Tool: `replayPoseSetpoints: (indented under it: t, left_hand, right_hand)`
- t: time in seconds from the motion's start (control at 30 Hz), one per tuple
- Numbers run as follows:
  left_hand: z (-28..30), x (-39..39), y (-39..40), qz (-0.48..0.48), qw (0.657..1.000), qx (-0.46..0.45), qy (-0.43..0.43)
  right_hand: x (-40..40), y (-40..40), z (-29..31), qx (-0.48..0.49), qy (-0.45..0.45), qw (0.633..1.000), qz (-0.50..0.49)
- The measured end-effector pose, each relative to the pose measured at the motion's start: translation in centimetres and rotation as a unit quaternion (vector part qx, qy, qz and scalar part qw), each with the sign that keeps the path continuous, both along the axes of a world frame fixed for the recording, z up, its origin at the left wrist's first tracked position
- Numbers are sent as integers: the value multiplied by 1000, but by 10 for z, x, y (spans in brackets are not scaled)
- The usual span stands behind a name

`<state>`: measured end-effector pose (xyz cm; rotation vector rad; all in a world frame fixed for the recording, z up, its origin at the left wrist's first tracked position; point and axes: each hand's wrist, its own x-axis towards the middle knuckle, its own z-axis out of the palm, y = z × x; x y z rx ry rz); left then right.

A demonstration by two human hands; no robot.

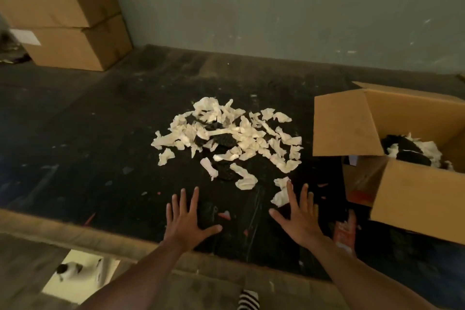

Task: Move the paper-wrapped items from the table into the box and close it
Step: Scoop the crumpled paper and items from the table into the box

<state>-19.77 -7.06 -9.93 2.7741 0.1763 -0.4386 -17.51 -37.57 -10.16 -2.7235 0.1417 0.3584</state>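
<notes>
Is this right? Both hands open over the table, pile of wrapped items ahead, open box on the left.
Not quite. The head view shows the open box on the right. The rest holds: left hand and right hand open over the table, pile ahead.

text: none legible | white labels (25, 36) on stacked boxes (75, 43): blank or blurred
</notes>
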Motion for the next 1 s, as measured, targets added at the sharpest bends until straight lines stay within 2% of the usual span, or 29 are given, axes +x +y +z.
replayPoseSetpoints:
  t: [0.13,0.4,0.53,0.63,0.73,0.83,0.9,1.0]
  left_hand:
    - [-14,21,10,-18,998,40,-46]
    - [-22,108,28,-6,994,53,-98]
    - [-22,149,33,8,991,22,-129]
    - [-13,171,45,53,979,4,-196]
    - [-2,192,72,96,962,-12,-255]
    - [6,221,105,150,944,-3,-294]
    - [7,241,126,188,949,-18,-254]
    - [-4,264,147,204,967,-85,-124]
  right_hand:
    - [28,18,-9,-60,-17,997,38]
    - [118,83,-18,-72,-44,990,112]
    - [156,122,-12,26,-88,985,149]
    - [177,146,7,135,-172,963,157]
    - [207,151,29,180,-306,933,55]
    - [253,121,36,159,-362,905,-155]
    - [275,86,33,80,-311,909,-264]
    - [285,43,18,20,-104,931,-348]
